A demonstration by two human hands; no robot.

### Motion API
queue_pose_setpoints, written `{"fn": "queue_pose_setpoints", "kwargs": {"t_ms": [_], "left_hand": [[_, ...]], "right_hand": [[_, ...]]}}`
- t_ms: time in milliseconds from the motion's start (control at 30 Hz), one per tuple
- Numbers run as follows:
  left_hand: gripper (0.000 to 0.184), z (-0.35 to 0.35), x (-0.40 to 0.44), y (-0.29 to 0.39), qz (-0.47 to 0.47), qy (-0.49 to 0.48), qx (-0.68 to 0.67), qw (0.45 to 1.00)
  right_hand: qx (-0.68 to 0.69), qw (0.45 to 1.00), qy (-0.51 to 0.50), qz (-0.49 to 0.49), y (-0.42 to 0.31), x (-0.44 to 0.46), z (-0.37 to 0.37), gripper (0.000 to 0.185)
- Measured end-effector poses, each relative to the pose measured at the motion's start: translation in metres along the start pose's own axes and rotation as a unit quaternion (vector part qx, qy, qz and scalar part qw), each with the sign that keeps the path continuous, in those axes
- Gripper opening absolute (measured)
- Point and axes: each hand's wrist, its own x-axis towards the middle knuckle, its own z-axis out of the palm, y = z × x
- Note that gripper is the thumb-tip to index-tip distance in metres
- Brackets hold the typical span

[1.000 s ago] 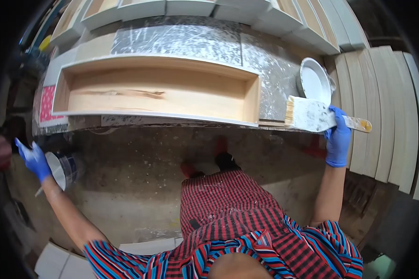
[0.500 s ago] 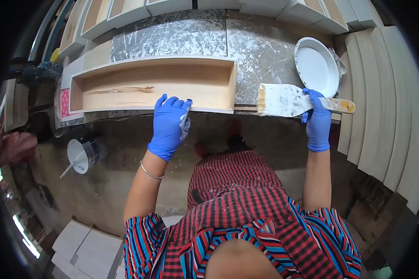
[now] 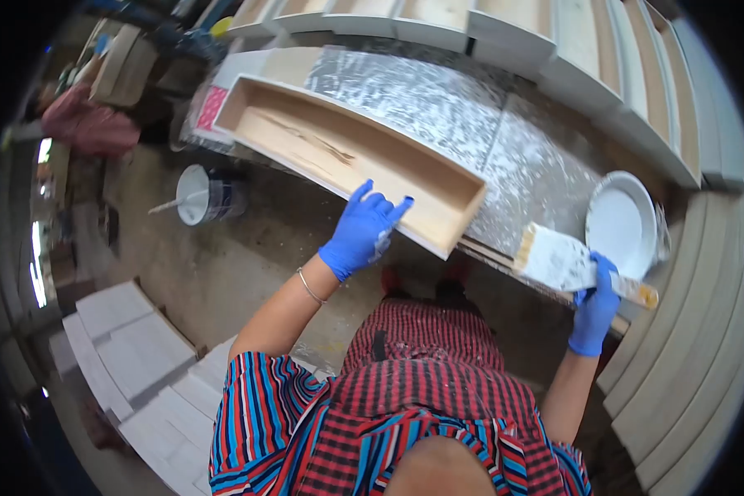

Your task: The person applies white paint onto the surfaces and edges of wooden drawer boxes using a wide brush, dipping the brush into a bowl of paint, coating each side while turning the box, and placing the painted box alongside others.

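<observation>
Swung over box [image 3: 388, 169], left hand [image 3: 358, 234] splays, right hand [image 3: 596, 302] grips brush [image 3: 556, 258]; bucket [image 3: 226, 197] holds stick [image 3: 176, 202].

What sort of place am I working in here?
Probably a wood-finishing or painting workshop: there's a white-spattered grey worktable, a long, open, rectangular wooden box with white edges, and a wide, flat, white-smeared brush in your blue-gloved right hand.
</observation>
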Motion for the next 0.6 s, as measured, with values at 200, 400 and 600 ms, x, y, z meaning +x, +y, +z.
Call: {"fn": "queue_pose_setpoints", "kwargs": {"t_ms": [200, 400, 600], "left_hand": [[0.047, 0.044, -0.033, 0.007, 0.006, 0.136, 0.171, 0.976], [0.041, 0.107, -0.029, 0.004, 0.012, 0.31, 0.158, 0.937], [0.048, 0.105, -0.018, -0.005, 0.049, 0.38, 0.179, 0.906]], "right_hand": [[0.011, 0.999, -0.04, 0.018, 0.003, 0.013, -0.013, 0.024], [-0.004, 0.994, -0.094, -0.052, 0.019, 0.044, -0.038, 0.03], [0.049, 0.991, -0.114, -0.04, 0.01, 0.03, -0.014, 0.03]]}}
